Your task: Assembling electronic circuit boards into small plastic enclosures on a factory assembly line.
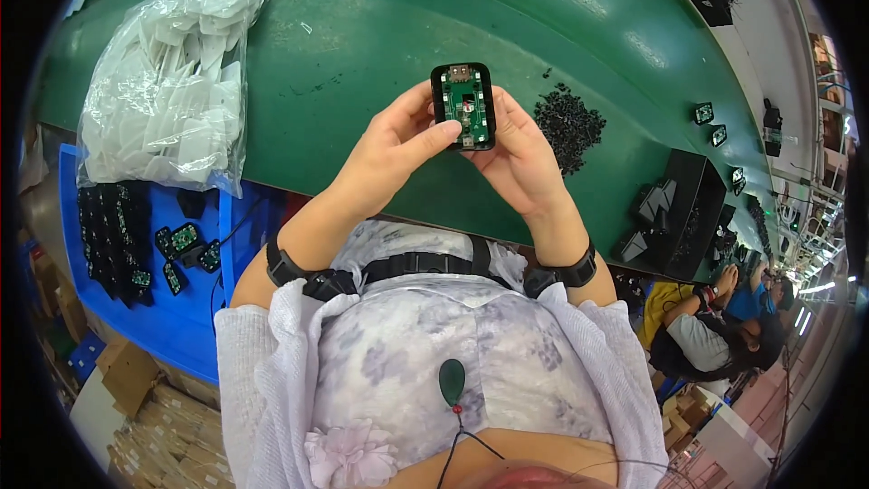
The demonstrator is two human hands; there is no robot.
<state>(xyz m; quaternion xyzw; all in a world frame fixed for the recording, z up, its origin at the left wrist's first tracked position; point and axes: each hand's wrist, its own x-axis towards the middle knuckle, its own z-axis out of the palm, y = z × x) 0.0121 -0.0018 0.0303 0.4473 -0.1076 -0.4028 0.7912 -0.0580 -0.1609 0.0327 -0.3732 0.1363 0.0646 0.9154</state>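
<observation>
Between my two hands is a black plastic housing (437, 118) with a green circuit board (463, 96) seated in it, held above the green tabletop. My left hand (398, 133) grips the housing's left side, its thumb lying on the lower part of the board. On the other side, my right hand (519, 147) holds the right edge, with the thumb along the rim and the other fingers partly hidden beneath. Just right of my right hand lies a pile of small black parts (570, 127) on the table.
At left, a clear bag of white plastic pieces (172, 81) rests on the table's edge. Below it, a blue bin (145, 326) holds black housings with boards (184, 237). An open black box (692, 208) stands at right, near black pieces. Further right, another person (715, 340) sits along the bench.
</observation>
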